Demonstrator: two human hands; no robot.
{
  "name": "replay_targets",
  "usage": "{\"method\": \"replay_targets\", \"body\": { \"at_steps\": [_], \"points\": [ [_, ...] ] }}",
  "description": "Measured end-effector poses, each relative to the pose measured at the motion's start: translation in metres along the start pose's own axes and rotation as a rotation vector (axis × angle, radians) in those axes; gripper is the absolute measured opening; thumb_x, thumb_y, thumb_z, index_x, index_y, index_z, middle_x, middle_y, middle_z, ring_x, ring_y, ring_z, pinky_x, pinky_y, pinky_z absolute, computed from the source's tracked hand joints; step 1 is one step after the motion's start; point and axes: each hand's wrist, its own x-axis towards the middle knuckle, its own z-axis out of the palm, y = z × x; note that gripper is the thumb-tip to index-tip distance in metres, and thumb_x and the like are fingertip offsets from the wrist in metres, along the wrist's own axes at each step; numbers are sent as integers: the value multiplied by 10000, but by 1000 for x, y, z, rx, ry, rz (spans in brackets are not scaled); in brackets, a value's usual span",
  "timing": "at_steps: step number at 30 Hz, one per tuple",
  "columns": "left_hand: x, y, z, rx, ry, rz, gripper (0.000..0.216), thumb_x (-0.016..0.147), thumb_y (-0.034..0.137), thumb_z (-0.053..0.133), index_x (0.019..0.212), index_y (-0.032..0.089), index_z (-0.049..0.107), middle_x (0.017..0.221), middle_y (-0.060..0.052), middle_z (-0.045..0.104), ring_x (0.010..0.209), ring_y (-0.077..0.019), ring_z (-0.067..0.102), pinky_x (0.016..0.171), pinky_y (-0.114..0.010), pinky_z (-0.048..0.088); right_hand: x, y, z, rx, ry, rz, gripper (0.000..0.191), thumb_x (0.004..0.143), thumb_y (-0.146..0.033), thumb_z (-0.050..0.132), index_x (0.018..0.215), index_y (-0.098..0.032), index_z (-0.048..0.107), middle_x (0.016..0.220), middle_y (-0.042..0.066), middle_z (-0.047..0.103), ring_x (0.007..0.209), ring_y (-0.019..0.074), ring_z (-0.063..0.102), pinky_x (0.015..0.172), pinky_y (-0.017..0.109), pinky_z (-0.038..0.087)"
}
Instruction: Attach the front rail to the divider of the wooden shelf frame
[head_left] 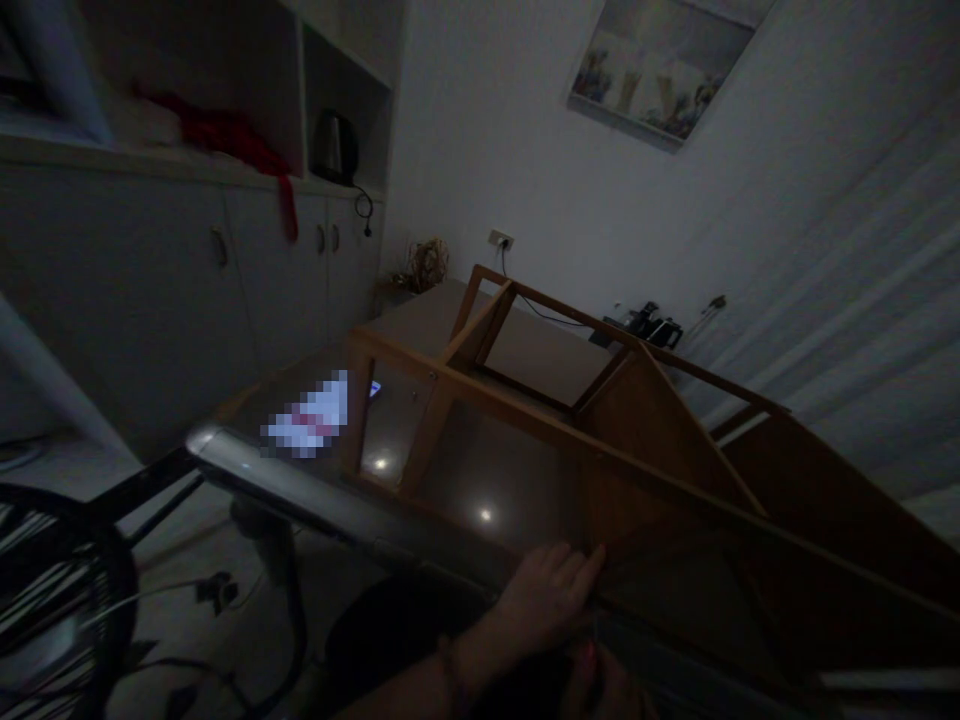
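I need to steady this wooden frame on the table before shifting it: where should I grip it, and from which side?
Probably the long rail of the wooden frame, reached from the near table edge, where the left hand touches the frame's near corner. The rail is a slim bar with open gaps beside it, so it can be wrapped; the sloping boards look too broad.

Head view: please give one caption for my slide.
Dim room: left hand touches a wooden frame lying on a table.
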Motion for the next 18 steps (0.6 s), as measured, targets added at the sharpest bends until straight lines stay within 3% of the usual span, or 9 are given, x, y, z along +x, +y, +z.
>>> {"method": "replay_targets", "body": {
  "at_steps": [7, 13, 18],
  "points": [
    [-3, 0, 4, 40, 36, -43, 638, 859, 452, 513, 1377, 141, 307, 1006, -56, 643, 927, -205, 562, 759, -327, 423, 6, -18, -15, 63, -157, 141, 232, 946, -291, 390, 853, -168, 563, 696, 91, 648, 648, 213, 577, 678, 354, 425],
    [-7, -5, 9, 95, 100, -24, 601, 851, 411, 546, 1359, 153, 356, 1003, -62, 647, 908, -208, 566, 741, -327, 427, 0, -31, -10, 158, -131, 352, 203, 938, -266, 410, 836, -176, 561, 689, 62, 628, 645, 182, 584, 620, 299, 440],
    [-7, -5, 4, 119, 83, -17, 579, 860, 388, 540, 1359, 163, 355, 957, -47, 643, 881, -185, 565, 734, -309, 424, -2, -30, -8, 288, -112, 368, 187, 932, -241, 420, 837, -186, 572, 696, 51, 620, 642, 162, 588, 597, 270, 453]
  ]
}}
